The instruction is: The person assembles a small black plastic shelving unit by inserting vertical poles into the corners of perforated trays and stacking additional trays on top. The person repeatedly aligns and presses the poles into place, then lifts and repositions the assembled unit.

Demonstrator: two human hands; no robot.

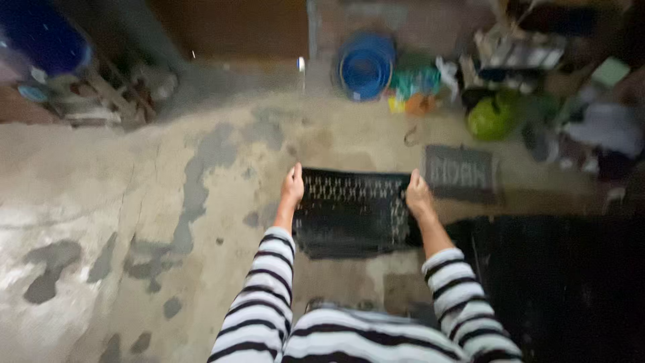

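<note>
holding a black mat by two corners

gripping the far corners, the left hand and right hand are both closed on a black rubber mat. the mat hangs over the wet floor, in front of the striped sleeves. a grey mat lies on the floor just to the right. a blue hose is coiled far back.

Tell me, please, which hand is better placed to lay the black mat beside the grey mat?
Probably the right hand: it grips the black mat at the edge nearest the grey mat. The left hand holds the far edge.
</note>
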